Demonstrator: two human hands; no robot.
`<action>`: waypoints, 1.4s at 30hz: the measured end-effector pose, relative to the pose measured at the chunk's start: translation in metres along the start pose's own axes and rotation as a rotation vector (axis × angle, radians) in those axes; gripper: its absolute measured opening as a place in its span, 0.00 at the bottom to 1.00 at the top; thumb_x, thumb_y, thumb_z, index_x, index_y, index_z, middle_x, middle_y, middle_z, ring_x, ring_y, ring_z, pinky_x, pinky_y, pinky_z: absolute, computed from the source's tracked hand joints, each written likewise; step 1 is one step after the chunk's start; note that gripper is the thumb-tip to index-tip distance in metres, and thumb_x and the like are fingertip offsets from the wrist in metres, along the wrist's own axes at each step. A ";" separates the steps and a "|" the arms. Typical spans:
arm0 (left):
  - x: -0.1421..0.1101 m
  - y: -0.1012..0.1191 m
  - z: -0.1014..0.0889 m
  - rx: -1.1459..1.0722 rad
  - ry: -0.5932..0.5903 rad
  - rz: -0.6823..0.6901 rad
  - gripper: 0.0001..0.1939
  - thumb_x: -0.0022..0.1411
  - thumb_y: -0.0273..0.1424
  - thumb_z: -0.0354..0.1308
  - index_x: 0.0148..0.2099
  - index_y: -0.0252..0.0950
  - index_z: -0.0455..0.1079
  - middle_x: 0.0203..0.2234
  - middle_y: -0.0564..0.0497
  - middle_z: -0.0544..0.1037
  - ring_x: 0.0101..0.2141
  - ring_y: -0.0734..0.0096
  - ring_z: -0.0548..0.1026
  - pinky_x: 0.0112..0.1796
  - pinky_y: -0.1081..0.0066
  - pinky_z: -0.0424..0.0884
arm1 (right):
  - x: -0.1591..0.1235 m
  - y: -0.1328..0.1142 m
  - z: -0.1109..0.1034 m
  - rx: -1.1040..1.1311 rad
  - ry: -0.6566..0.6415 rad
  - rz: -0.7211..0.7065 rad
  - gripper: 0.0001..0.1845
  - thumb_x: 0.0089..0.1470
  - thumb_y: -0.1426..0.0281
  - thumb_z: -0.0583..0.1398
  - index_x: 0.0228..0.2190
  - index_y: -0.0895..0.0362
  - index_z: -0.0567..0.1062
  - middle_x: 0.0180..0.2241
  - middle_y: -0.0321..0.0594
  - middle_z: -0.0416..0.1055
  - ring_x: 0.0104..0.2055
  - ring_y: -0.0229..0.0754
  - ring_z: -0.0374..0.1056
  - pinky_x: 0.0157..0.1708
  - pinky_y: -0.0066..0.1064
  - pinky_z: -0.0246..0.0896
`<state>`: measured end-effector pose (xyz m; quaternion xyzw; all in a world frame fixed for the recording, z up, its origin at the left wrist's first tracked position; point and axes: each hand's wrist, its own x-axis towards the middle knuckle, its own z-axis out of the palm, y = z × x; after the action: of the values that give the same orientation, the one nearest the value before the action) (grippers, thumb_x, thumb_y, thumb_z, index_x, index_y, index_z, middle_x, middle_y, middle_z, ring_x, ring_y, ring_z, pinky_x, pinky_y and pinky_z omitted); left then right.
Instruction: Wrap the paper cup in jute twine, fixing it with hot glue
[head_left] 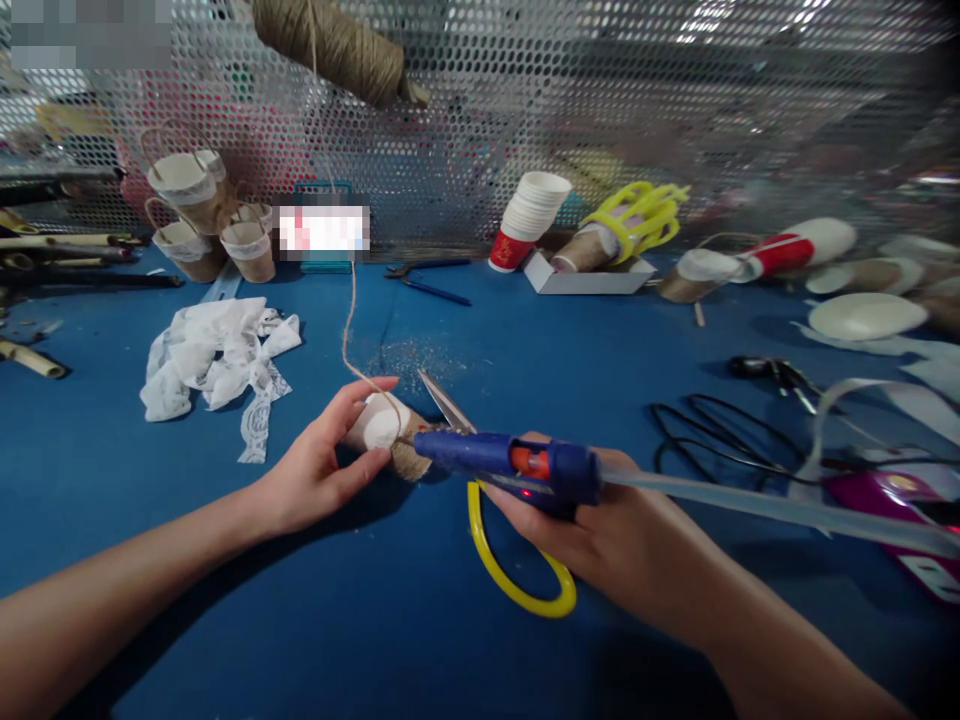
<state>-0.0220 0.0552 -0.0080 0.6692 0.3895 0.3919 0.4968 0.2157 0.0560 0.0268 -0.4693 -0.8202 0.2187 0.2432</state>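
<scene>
My left hand (322, 455) is closed around a small paper cup (381, 422) that lies on its side, its wall wrapped in brown twine. A loose strand of twine (348, 335) runs down from above to the cup. In my right hand (607, 530) is a blue hot glue gun (476, 452), its nozzle at the twine on the cup; whether it touches cannot be told. A clear glue stick (712, 495) sticks out of its back, and a red light shows. Yellow-handled scissors (486, 568) lie beneath the gun, partly hidden by it and my hand.
White lace (217, 350) is heaped at left, before twine-wrapped cups (191, 255). Pliers (431, 280), stacked paper cups (532, 215) and a small box (592, 280) stand along the mesh wall. A twine spool (334, 50) hangs above. Black cable (712, 440) lies right.
</scene>
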 end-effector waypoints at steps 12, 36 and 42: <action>0.001 0.002 -0.002 0.075 -0.036 0.034 0.24 0.60 0.25 0.50 0.57 0.39 0.47 0.46 0.45 0.69 0.43 0.70 0.69 0.45 0.70 0.63 | -0.002 0.000 -0.003 -0.120 -0.071 0.018 0.07 0.49 0.63 0.55 0.25 0.53 0.69 0.25 0.39 0.70 0.24 0.41 0.65 0.24 0.33 0.62; -0.002 -0.002 -0.005 0.181 -0.048 0.079 0.26 0.60 0.24 0.51 0.57 0.41 0.48 0.43 0.48 0.69 0.38 0.73 0.69 0.41 0.74 0.64 | 0.003 -0.008 -0.014 -0.087 -0.156 0.032 0.10 0.51 0.64 0.53 0.25 0.56 0.70 0.19 0.33 0.67 0.20 0.35 0.62 0.22 0.28 0.58; -0.002 -0.003 -0.004 0.174 -0.048 0.072 0.25 0.60 0.24 0.51 0.57 0.41 0.48 0.43 0.48 0.69 0.38 0.74 0.69 0.40 0.74 0.64 | 0.003 -0.006 -0.014 -0.036 -0.213 0.106 0.13 0.52 0.63 0.52 0.22 0.57 0.68 0.16 0.32 0.63 0.18 0.34 0.58 0.19 0.26 0.55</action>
<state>-0.0270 0.0556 -0.0101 0.7328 0.3858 0.3579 0.4314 0.2195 0.0577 0.0420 -0.4905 -0.8192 0.2653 0.1341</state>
